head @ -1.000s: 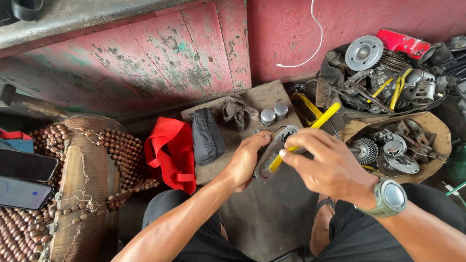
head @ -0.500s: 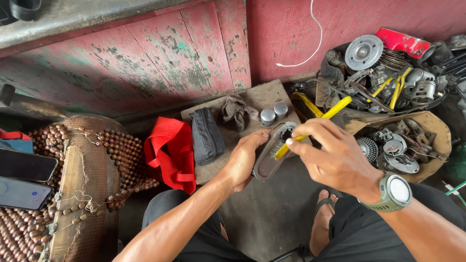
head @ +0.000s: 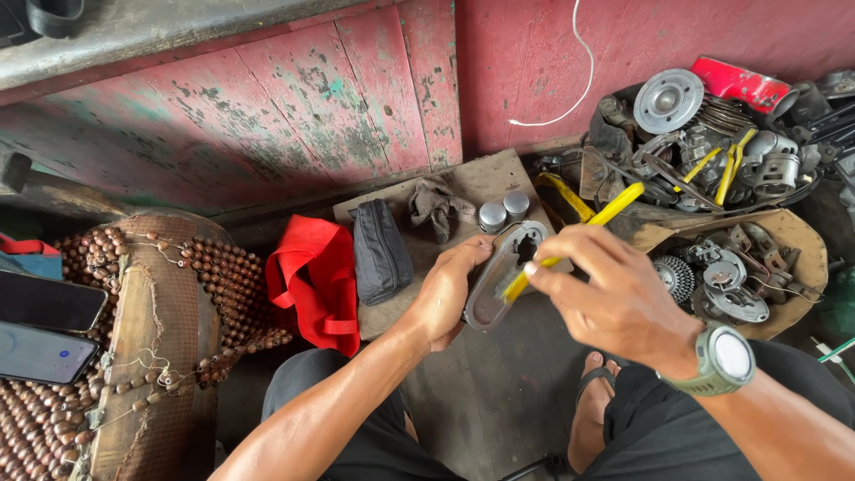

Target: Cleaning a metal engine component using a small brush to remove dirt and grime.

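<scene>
The left hand (head: 445, 298) grips an oblong grey metal cover (head: 504, 272) by its left edge. The right hand (head: 614, 298) is closed around a yellow-handled tool (head: 579, 236) whose tip touches the cover. Bare floor lies open below them, and parts baskets (head: 784, 232) crowd the right.

A grey oblong metal cover (head: 500, 276) stands tilted, a yellow-handled tool (head: 579, 233) slanting against its face.

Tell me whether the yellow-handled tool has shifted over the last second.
Yes. The yellow-handled tool has tilted flatter, its free end dropping slightly relative to the two metal caps.
</scene>
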